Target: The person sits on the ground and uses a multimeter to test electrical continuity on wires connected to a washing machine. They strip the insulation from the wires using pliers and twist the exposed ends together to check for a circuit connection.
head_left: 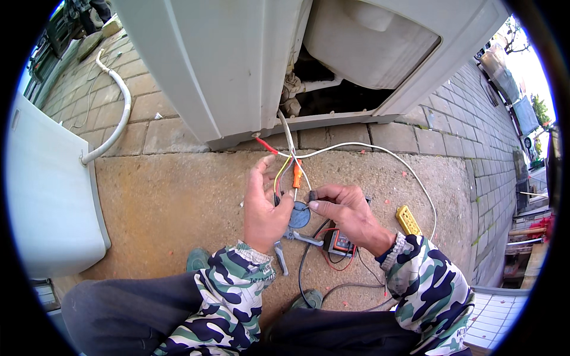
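Note:
My left hand is closed around thin wires, one of them yellow-green, with dark ends beside the thumb. They branch from a white cable that comes out of the machine's opening. Between its thumb and forefinger, my right hand pinches a small dark piece at the end of a white wire. Behind and between the hands lies a screwdriver with an orange handle. Just below the fingertips is a round blue-grey disc, its kind unclear. A red sleeve covers part of another white cable.
A white appliance with an open lower panel stands ahead. Pliers, a multimeter with leads and a yellow power strip lie on the concrete. Another white appliance with a hose stands left.

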A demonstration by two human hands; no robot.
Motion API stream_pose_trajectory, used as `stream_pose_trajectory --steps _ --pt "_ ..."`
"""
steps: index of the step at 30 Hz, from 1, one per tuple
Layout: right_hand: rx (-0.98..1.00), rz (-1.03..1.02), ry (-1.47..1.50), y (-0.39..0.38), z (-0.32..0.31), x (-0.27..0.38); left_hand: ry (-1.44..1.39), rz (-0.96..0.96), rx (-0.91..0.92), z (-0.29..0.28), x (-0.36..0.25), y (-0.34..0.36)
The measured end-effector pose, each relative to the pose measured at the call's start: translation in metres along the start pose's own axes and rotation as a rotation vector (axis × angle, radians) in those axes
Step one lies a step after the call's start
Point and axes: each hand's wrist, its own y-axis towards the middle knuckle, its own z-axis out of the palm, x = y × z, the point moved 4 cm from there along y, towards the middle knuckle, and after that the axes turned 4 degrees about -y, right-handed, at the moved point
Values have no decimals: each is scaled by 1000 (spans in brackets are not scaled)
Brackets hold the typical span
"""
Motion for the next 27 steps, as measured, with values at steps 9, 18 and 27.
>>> stream_pose_trajectory --steps 9,18,27 --pt "69 29 180 6 3 -9 128 -107 521 -15 9 3" --pt "-24 8 7 4 5 -8 178 -138 442 -16 4 3" --pt "-90 -141 -263 -1 9 1 267 -163 409 -13 11 0"
